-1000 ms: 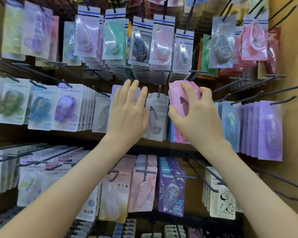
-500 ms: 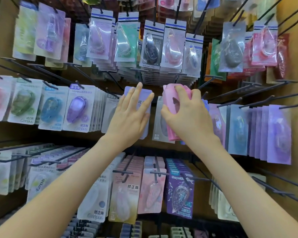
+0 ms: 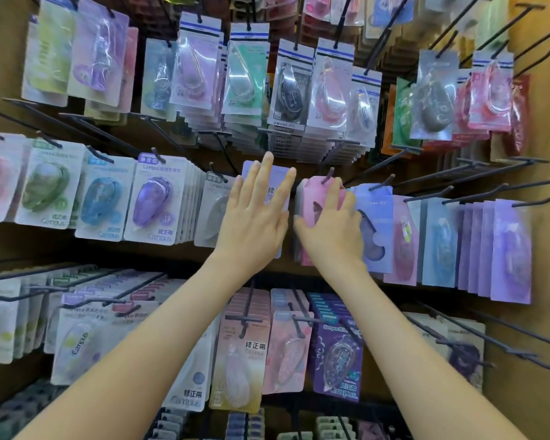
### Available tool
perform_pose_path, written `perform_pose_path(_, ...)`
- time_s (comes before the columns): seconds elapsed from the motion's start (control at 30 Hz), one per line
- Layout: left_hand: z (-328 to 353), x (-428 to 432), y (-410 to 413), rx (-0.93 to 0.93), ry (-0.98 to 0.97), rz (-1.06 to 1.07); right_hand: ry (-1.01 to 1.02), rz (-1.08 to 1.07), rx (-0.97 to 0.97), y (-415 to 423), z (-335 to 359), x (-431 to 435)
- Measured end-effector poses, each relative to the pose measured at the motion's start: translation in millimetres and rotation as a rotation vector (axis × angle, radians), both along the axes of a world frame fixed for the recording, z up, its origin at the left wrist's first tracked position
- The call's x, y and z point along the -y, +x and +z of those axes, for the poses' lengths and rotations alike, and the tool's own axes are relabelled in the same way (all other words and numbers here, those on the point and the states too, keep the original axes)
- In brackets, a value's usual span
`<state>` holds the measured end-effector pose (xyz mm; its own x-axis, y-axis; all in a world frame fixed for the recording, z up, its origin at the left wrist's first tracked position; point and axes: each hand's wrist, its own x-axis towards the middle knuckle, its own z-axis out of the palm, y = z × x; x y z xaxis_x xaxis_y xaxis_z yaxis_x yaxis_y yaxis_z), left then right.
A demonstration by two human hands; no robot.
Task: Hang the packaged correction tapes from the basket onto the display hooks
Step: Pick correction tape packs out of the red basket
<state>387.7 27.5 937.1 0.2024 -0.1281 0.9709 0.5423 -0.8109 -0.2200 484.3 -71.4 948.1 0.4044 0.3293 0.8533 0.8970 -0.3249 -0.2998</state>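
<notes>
- Left hand [image 3: 253,220]: fingers straight and spread, palm laid flat against a lavender pack [image 3: 281,177] in the middle row of the display. It grips nothing.
- Right hand [image 3: 331,233]: fingers curled over the front of a pink pack [image 3: 313,193], thumb at its left edge; the hand grips this pack.
- Pink pack: middle row, just right of the lavender pack, upright, at the front of a stack of similar packs. A dark hook [image 3: 328,174] shows its tip at the pack's top edge; whether the pack fully hangs on it cannot be told.
- A blue-lilac pack [image 3: 377,208] hangs just right of the right hand, touching the fingers.
- A grey pack [image 3: 211,214] hangs just left of the left hand.
- Further rows of packs hang above and below.
</notes>
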Motion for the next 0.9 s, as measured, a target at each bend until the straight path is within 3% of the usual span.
perform_pose_path(0.3, -29, 28, -25, -0.087, -0.156, 0.005, -0.042, 0.007, -0.035, -20, -37, 17)
perform_pose_path(0.5, -90, 64, -73, -0.035, -0.204, -0.061, 0.041, 0.145, 0.075, -75, -89, 67)
perform_pose_path(0.73, -257, 119, -166, -0.143, -0.488, -0.100, 0.020, 0.403, 0.017, -154, -245, 95)
perform_pose_path(0.9, -413, 135, -253, -0.326, -0.826, -0.050, -0.431, 0.518, -0.299, -216, -401, 102)
